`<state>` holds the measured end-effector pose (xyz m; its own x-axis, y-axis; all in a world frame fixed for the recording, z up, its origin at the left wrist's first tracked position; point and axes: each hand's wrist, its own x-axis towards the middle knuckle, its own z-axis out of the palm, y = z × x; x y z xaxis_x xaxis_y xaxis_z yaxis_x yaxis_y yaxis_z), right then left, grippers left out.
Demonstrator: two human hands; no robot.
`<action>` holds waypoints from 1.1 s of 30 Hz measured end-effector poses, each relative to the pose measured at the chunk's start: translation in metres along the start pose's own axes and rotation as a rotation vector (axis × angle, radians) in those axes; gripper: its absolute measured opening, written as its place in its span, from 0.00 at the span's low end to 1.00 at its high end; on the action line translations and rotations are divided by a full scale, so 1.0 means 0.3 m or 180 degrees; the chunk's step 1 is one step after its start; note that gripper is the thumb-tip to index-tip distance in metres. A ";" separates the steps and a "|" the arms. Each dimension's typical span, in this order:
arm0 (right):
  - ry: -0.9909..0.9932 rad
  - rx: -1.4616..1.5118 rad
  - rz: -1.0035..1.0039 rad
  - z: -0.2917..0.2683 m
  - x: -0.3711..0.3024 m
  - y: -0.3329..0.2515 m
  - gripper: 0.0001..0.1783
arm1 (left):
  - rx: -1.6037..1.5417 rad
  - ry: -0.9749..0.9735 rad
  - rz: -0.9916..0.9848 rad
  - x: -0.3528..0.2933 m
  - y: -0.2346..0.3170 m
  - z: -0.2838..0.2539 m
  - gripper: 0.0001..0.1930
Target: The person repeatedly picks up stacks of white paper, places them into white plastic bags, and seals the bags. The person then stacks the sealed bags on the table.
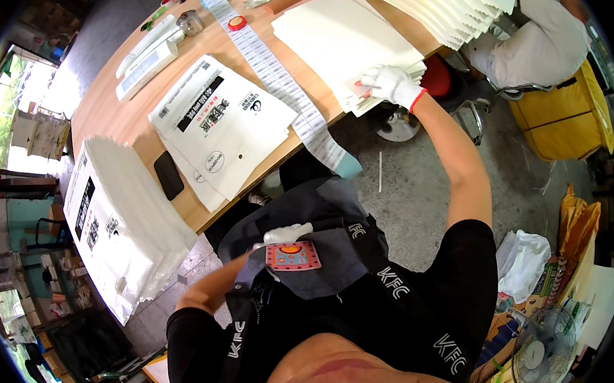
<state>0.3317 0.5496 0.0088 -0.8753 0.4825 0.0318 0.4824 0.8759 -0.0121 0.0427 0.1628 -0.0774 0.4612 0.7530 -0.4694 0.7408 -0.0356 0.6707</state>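
Observation:
My right hand (392,87), in a white glove with a red cuff, reaches to the near right corner of a stack of cream paper sheets (342,41). Its fingers close on the corner, where several layers fan apart. In a white glove too, my left hand (286,234) rests low at my grey apron (337,268), above its pink and blue patch (293,255). Its fingers are seen from the side, and I cannot make out anything in them. Nearer on the table lie white printed bags (219,125), with no hand touching them.
A paper strip (279,76) crosses the table beside a phone (168,175), a white device (147,59) and a red-topped object (237,23). Plastic-wrapped printed bags (119,228) stand at left. More cream sheets (447,13) lie far right, near a seated person (538,47). A fan (538,353) stands at right.

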 end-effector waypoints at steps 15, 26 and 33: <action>0.1871 -0.0121 -0.0998 -0.187 -0.120 -0.526 0.08 | -0.5197 0.0641 0.0310 0.439 0.093 -0.463 0.35; 0.1461 0.5939 0.2178 0.172 -0.241 -0.391 0.23 | -0.2765 0.1482 -0.0511 0.268 0.119 -0.609 0.21; 0.1191 0.3294 0.3037 0.032 -0.055 -0.698 0.30 | 0.0614 0.2158 -0.0228 0.313 0.460 -0.316 0.48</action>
<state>0.2447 0.3583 0.0012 -0.1045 0.9833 -0.1490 0.4826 -0.0808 -0.8721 0.1419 0.2908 0.0254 0.0488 0.9988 -0.0053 0.8602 -0.0393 0.5085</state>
